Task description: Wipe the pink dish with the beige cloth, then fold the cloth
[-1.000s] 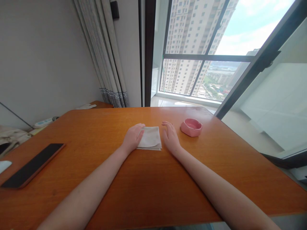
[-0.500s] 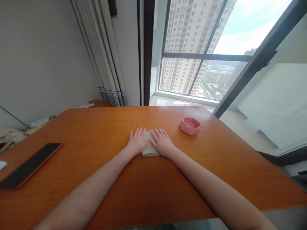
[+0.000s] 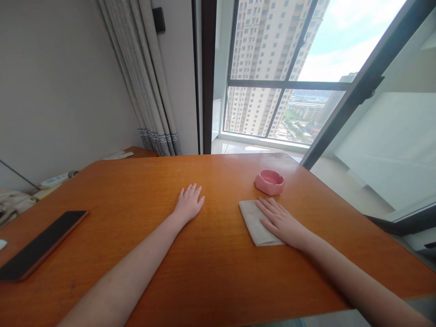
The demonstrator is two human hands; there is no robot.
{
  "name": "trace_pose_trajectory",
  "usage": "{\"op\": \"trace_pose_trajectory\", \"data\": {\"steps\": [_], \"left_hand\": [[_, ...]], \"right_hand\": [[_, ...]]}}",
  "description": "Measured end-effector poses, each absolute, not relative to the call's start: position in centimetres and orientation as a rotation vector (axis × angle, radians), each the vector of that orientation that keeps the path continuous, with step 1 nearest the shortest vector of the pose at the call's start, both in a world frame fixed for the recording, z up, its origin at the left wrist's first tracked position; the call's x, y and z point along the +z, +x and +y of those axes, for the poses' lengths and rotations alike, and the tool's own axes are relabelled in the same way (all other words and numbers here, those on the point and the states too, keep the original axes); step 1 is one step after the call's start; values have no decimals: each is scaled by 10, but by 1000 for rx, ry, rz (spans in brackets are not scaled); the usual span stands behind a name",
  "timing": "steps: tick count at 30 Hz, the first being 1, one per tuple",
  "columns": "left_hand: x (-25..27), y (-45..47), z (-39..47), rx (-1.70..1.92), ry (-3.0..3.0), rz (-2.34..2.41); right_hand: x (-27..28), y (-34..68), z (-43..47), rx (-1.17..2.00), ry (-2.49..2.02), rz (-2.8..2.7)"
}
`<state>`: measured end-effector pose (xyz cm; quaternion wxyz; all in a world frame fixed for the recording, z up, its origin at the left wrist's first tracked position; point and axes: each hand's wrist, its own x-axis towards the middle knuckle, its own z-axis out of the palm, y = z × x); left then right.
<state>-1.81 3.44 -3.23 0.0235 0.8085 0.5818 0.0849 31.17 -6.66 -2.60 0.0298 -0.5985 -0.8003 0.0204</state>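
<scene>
My left hand (image 3: 189, 203) lies flat on the wooden table (image 3: 143, 181), fingers spread and nothing under them that I can see. Flat on a folded pale cloth (image 3: 255, 222) rests my right hand (image 3: 278, 221), its fingers stretched out across the cloth's right part. The cloth lies on the tabletop, partly covered by that hand. Just beyond the cloth and the right fingertips stands a pink ashtray (image 3: 270, 182) with faceted sides, apart from both.
At the table's left lies a long dark flat pad (image 3: 42, 245) with a brownish edge. A white power strip (image 3: 54, 180) sits past the left edge. A curtain (image 3: 146, 81) hangs behind, and a large window (image 3: 265, 109) is at the back right.
The cloth has slid right and nearer to me under my right hand, turning slightly. My left hand has come off the cloth and now lies on the bare tabletop.
</scene>
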Motion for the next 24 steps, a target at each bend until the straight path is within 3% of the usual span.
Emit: {"op": "trace_pose_trajectory", "data": {"steps": [7, 10, 14, 18, 24], "left_hand": [[-36, -19, 36, 328, 2516, 1778], [-35, -20, 36, 342, 2511, 1781], [-26, -17, 31, 519, 2514, 1643], [-13, -11, 21, 766, 2516, 1223], [-17, -6, 18, 563, 2502, 963]], "right_hand": [[-16, 391, -86, 3, -1881, -2379], [14, 346, -87, -51, -1684, -2286], [36, 250, -67, 150, -1352, -2257], [12, 174, -22, 412, -1113, -2156], [-25, 133, 5, 646, -1019, -2047]]}}
